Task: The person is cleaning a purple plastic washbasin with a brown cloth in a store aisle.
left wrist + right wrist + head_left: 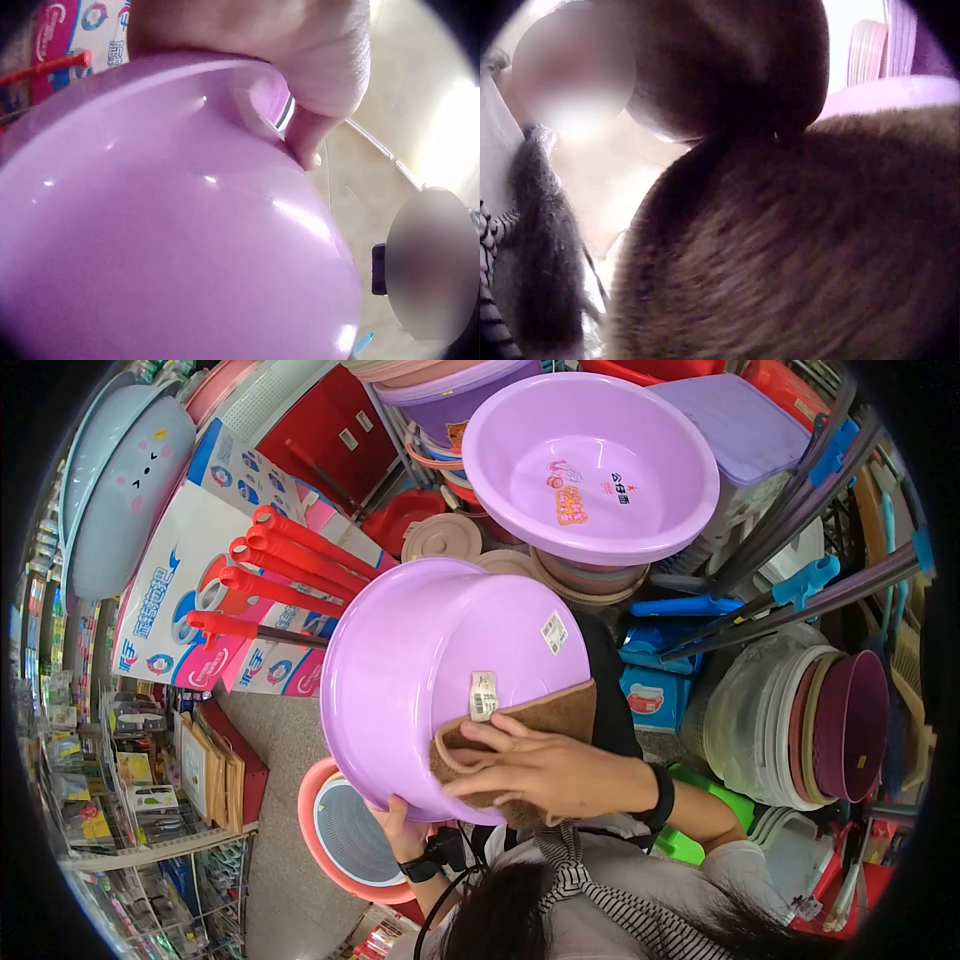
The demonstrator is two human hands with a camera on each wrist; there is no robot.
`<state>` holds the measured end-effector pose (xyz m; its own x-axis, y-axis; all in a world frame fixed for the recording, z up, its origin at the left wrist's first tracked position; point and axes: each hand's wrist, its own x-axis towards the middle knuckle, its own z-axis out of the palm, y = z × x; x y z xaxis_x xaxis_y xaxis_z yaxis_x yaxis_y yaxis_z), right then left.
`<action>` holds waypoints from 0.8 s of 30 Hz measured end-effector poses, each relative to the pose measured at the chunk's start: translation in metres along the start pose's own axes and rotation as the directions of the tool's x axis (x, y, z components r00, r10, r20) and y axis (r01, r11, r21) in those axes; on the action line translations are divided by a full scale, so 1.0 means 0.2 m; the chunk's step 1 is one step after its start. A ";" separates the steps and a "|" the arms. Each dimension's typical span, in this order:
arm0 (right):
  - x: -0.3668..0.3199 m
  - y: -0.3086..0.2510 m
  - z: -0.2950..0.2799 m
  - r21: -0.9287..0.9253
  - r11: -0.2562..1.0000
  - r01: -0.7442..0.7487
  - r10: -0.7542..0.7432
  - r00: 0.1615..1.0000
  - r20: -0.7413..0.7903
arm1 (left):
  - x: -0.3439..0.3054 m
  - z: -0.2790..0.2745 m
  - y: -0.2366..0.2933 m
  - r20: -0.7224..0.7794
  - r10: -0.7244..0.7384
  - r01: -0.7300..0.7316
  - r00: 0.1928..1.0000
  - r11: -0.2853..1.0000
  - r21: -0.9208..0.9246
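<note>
A glossy purple basin [385, 660] is held tilted before the person's body, its underside with two barcode labels turned up in the head view. My left hand [402, 828] grips its rim low on the near side; in the left wrist view the thumb [306, 139] bends over the edge. Against the underside lies a brown fuzzy cloth [560, 722], folded up along one edge. My right hand [550, 768] holds this cloth against the basin, fingers bent at its folded edge. Dark pile of the cloth fills much of the right wrist view, below the hand [742, 67].
Another purple basin [640, 450] stands on stacked tubs just beyond. Red-handled poles [290, 555] stick out at left before printed cartons [165, 590]. Stacked buckets [850, 730] and blue-capped poles [800, 585] crowd the right. A pink basin [318, 800] sits on the floor below.
</note>
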<state>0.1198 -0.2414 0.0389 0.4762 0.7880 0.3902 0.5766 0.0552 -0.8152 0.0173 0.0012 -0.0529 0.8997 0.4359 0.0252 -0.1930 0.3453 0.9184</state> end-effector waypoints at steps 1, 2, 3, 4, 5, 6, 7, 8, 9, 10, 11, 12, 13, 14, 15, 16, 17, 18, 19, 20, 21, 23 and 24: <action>0.00 0.01 -0.04 0.011 0.994 -0.111 0.111 0.994 -0.006 | 0.00 -0.01 -0.01 0.008 0.001 -0.001 1.000 1.000 0.004; 0.01 0.03 -0.07 0.024 0.975 -0.221 0.221 0.975 -0.009 | -0.02 0.01 0.00 0.005 0.002 -0.002 1.000 1.000 0.004; 0.03 0.04 -0.12 0.017 0.981 -0.193 0.193 0.975 -0.111 | -0.03 0.03 0.01 -0.068 -0.034 0.033 0.997 0.999 -0.008; 0.04 0.06 -0.16 0.147 0.962 -0.231 0.257 0.946 -0.199 | -0.04 0.05 0.02 -0.137 -0.069 0.067 0.988 0.998 -0.023; 0.05 0.06 -0.17 0.129 0.958 -0.257 0.283 0.919 -0.273 | -0.04 0.05 0.02 -0.134 -0.069 0.067 0.989 0.998 -0.023; 0.06 0.06 -0.18 0.112 0.952 -0.283 0.305 0.887 -0.348 | -0.04 0.04 0.01 -0.122 -0.063 0.062 0.991 0.998 -0.012; 0.07 0.05 -0.16 0.050 0.963 -0.264 0.264 0.895 -0.361 | -0.03 0.04 0.00 -0.111 -0.056 0.056 0.992 0.998 -0.002; 0.07 0.05 -0.12 -0.010 0.970 -0.243 0.222 0.902 -0.371 | -0.03 0.05 0.01 -0.111 -0.054 0.054 0.992 0.999 -0.001; 0.06 0.04 -0.06 -0.018 0.969 -0.246 0.229 0.925 -0.304 | -0.02 0.05 0.01 -0.093 -0.063 0.063 0.994 0.998 -0.005; 0.06 0.02 -0.04 -0.046 0.984 -0.175 0.162 0.965 -0.204 | -0.02 0.05 0.02 -0.076 -0.072 0.071 0.995 0.997 -0.009; 0.04 0.01 0.00 0.032 0.992 -0.119 0.123 0.980 -0.157 | -0.01 0.04 0.02 -0.076 -0.071 0.070 0.995 0.998 -0.007; 0.02 0.00 0.02 0.112 0.991 -0.068 0.081 0.990 -0.114 | -0.01 0.02 0.01 -0.070 -0.065 0.065 0.995 0.998 -0.016; 0.00 0.02 0.01 0.113 0.991 -0.068 0.082 0.990 -0.118 | 0.00 0.01 0.01 -0.061 -0.061 0.060 0.996 0.998 -0.024; -0.02 0.06 -0.02 0.052 0.993 -0.108 0.112 0.989 -0.091 | 0.00 0.00 0.00 -0.057 -0.063 0.061 0.996 0.998 -0.023; -0.03 0.09 -0.05 -0.010 0.989 -0.146 0.145 0.987 -0.064 | -0.01 0.00 -0.01 -0.077 -0.051 0.050 0.996 0.999 -0.009; -0.03 0.13 -0.08 -0.014 0.973 -0.231 0.226 0.961 -0.158 | -0.01 0.00 -0.01 -0.098 -0.039 0.040 0.994 0.999 0.005; -0.04 0.17 -0.09 0.161 0.944 -0.290 0.326 0.900 -0.288 | -0.02 0.00 -0.01 -0.099 -0.042 0.043 0.994 0.999 0.006; -0.05 0.21 -0.15 -0.020 0.952 -0.305 0.277 0.889 -0.365 | -0.02 0.01 -0.01 -0.132 -0.052 0.053 0.990 0.999 0.007; -0.08 0.27 -0.17 0.021 0.934 -0.357 0.331 0.841 -0.427 | -0.01 0.01 -0.01 -0.163 -0.060 0.062 0.985 0.998 0.006; -0.10 0.32 -0.17 0.029 0.929 -0.370 0.335 0.800 -0.498 | -0.01 0.01 -0.01 -0.160 -0.057 0.059 0.986 0.998 0.005; -0.12 0.33 -0.15 0.034 0.914 -0.404 0.364 0.781 -0.507 | 0.00 0.02 -0.02 -0.157 -0.052 0.054 0.986 0.999 0.007; -0.15 0.31 -0.12 0.038 0.899 -0.437 0.393 0.763 -0.514 | 0.00 0.01 -0.02 -0.159 -0.046 0.048 0.986 0.999 0.008; -0.15 0.28 -0.10 0.034 0.904 -0.425 0.382 0.771 -0.510 | 0.01 -0.01 -0.03 -0.090 -0.015 0.017 0.996 1.000 0.023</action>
<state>0.1512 -0.2750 -0.0109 0.9257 0.3160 0.2079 0.2963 -0.2640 -0.9179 0.0189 0.0017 -0.0590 0.8637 0.5035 -0.0242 -0.1683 0.3333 0.9277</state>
